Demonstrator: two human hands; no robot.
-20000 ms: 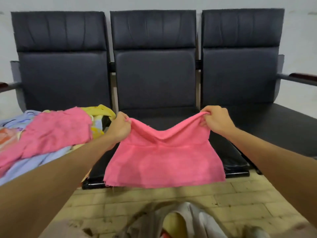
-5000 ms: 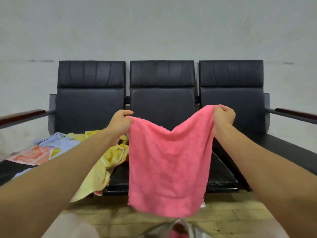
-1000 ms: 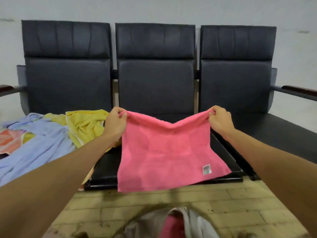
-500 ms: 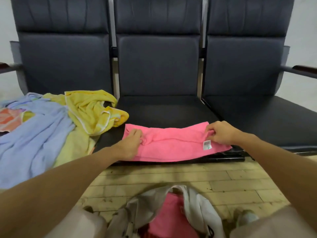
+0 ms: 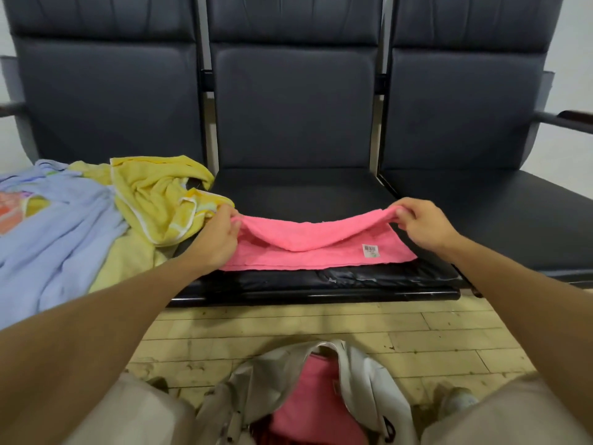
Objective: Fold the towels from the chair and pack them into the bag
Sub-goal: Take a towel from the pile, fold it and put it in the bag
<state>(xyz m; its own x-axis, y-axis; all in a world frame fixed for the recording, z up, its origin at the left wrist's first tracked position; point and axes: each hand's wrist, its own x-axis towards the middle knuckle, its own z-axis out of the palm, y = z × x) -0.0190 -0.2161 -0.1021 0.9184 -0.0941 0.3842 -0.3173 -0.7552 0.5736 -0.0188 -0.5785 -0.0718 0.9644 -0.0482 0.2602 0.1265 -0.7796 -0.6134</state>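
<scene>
A pink towel (image 5: 314,248) lies on the front of the middle black seat (image 5: 301,191), with a barcode label near its right end. My left hand (image 5: 218,239) pinches its left far corner and my right hand (image 5: 423,226) pinches its right far corner. Both corners are raised off the layer below, and the edge between them sags. On the floor between my knees stands a grey bag (image 5: 362,390), open, with a folded pink towel (image 5: 317,399) inside it. A yellow towel (image 5: 160,194) and a light blue towel (image 5: 54,226) lie crumpled on the left seat.
Three joined black chairs stand against a pale wall; the right seat (image 5: 500,220) holds nothing. An orange cloth (image 5: 9,210) shows at the far left edge. The floor is worn yellowish tile (image 5: 321,322). My knees frame the bag at the bottom.
The towel went from hanging open in the air to lying on the middle seat. Since half a second ago my hands have lifted the far corners and the view has moved closer.
</scene>
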